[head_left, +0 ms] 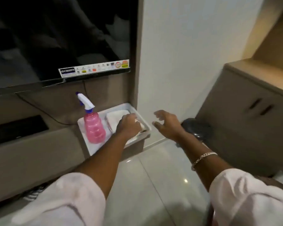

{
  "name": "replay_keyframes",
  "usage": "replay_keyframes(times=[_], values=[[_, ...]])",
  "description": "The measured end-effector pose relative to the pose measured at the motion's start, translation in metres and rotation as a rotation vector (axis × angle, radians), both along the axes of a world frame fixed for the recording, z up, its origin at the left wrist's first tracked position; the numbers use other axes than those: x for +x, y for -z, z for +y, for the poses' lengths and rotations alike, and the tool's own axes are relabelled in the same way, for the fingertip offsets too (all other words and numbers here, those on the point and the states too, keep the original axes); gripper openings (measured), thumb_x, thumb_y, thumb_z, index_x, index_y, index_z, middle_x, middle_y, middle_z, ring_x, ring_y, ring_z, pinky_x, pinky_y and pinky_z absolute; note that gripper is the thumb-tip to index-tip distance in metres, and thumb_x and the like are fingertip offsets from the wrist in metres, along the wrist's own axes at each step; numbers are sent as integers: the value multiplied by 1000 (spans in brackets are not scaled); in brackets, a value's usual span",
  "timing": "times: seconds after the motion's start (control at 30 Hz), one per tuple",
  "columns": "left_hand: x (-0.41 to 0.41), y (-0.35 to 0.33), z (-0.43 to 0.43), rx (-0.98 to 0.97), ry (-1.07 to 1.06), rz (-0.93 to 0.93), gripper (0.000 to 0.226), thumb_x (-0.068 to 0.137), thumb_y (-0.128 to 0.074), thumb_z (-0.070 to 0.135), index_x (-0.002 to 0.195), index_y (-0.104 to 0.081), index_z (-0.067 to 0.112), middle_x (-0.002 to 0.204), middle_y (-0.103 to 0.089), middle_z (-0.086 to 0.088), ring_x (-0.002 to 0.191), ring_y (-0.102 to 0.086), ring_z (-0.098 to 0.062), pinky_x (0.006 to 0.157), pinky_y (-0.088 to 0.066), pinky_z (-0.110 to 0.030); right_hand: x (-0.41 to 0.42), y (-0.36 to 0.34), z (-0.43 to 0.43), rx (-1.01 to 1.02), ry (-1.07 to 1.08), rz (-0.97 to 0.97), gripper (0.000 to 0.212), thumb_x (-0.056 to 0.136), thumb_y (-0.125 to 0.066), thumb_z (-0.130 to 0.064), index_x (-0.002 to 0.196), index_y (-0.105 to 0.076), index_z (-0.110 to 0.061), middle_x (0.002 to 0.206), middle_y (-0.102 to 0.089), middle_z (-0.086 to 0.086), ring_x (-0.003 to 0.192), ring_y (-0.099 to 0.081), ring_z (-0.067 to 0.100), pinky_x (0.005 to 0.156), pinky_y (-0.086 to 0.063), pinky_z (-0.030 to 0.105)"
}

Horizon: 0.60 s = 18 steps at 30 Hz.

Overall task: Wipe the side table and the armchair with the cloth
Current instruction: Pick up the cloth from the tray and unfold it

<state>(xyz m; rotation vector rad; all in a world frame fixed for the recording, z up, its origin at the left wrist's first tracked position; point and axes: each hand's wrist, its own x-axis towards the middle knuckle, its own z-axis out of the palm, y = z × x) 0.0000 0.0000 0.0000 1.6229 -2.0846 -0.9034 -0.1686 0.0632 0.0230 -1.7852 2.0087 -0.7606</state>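
A folded white cloth (115,117) lies in a white tray (141,119) on a low grey unit. My left hand (129,125) rests on the near part of the cloth, fingers curled down onto it. My right hand (166,123) hovers to the right of the tray, above the floor, fingers apart and holding nothing. A pink spray bottle (94,126) with a white and blue trigger stands upright in the left part of the tray. No side table or armchair can be made out for sure.
A large dark TV screen (55,38) hangs above the low unit (31,154). A white wall pillar (178,62) rises right of the tray. A grey cabinet (245,118) with two handles stands at right, a dark round object (196,128) before it. Glossy floor tiles (153,185) lie below.
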Motion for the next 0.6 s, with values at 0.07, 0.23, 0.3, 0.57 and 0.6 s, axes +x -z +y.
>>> replay_keyframes(times=[0.07, 0.23, 0.3, 0.57, 0.6], values=[[19, 23, -21, 107, -157, -86, 51, 86, -53, 24, 135, -52, 9, 141, -57, -17, 129, -54, -38, 102, -47, -40, 27, 25, -39, 61, -37, 10, 40, 92, -68, -20, 130, -60, -8, 127, -69, 15, 113, -65, 31, 97, -50, 34], [26, 77, -49, 309, -390, -106, 61, 83, -60, 45, 131, -50, 8, 132, -59, -18, 120, -59, -40, 95, -55, -48, 70, 91, -116, 288, 0, 104, 43, 94, -53, -21, 132, -53, -4, 127, -66, 22, 117, -61, 39, 98, -50, 40], [16, 89, -56, 331, -528, 70, 65, 85, -61, 51, 134, -50, 10, 134, -55, -17, 124, -55, -39, 97, -54, -45, 75, 106, -133, 326, 44, 95, 45, 91, -56, -29, 127, -52, -4, 122, -67, 21, 112, -64, 39, 93, -52, 41], [13, 87, -58, 335, -811, 743, 40, 80, -61, -4, 107, -61, 26, 126, -65, -8, 105, -64, -26, 83, -57, -35, 51, 73, -143, 345, 293, -555, 78, 68, -88, -27, 136, -52, -14, 133, -59, 10, 111, -57, 30, 89, -51, 37], [11, 81, -51, 299, -764, 797, 38, 78, -64, -1, 99, -61, 31, 122, -67, -6, 107, -67, -26, 86, -58, -37, 43, 60, -132, 325, 297, -657, 79, 66, -88, -24, 137, -54, -15, 131, -60, 8, 110, -58, 29, 90, -52, 38]])
